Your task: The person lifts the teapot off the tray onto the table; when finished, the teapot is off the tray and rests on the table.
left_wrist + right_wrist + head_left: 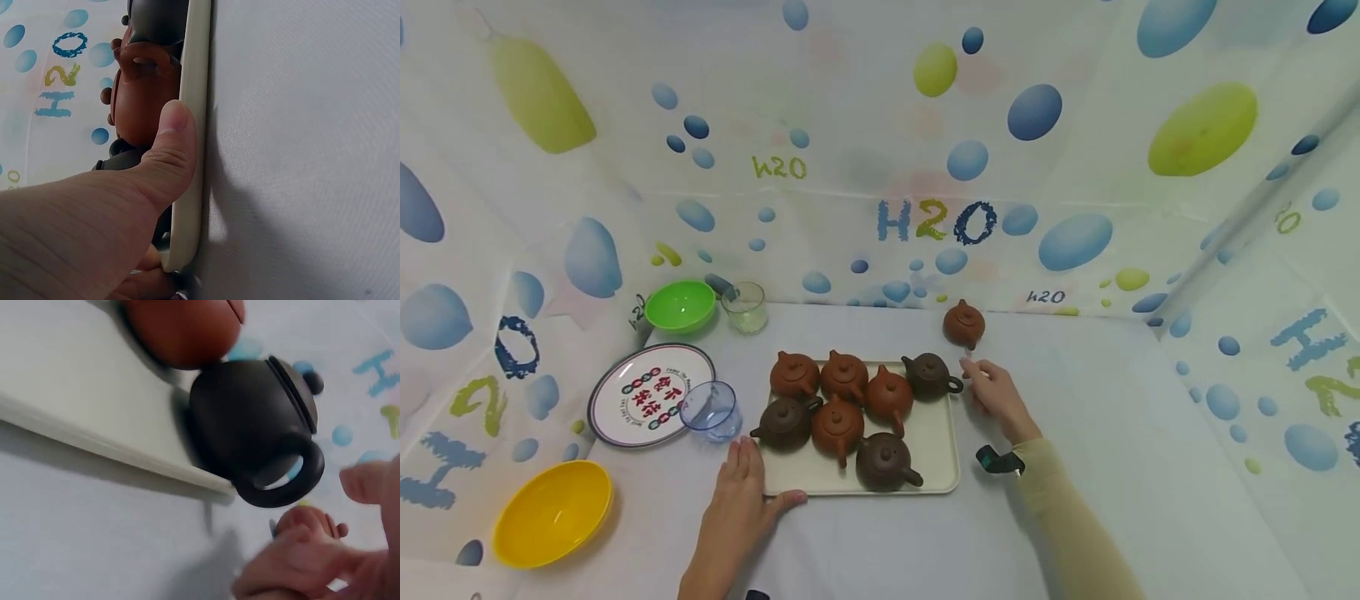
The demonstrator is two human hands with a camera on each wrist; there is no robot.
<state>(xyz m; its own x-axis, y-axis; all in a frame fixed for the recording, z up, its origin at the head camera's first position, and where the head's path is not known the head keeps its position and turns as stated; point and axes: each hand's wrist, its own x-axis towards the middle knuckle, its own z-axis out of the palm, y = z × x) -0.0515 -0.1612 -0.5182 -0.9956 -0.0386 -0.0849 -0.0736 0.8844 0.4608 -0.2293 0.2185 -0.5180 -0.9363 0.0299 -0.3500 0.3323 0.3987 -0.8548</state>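
A cream tray (936,458) holds several small clay teapots, some reddish brown, some dark brown. My left hand (739,493) rests at the tray's near left corner, thumb along the front edge and fingers straight along the left side. In the left wrist view the thumb (172,140) presses the tray wall (195,81) beside a reddish teapot (140,100). My right hand (997,397) is just right of a dark teapot (929,377) at the tray's far right corner. Thumb and fingers are apart, near its loop handle (315,472), with nothing between them.
One reddish teapot (964,323) stands off the tray, beyond my right hand. Left of the tray are a blue glass (711,412), a printed oval plate (617,375) and a yellow bowl (553,515). A green bowl (681,307) and a clear glass (746,308) stand farther back.
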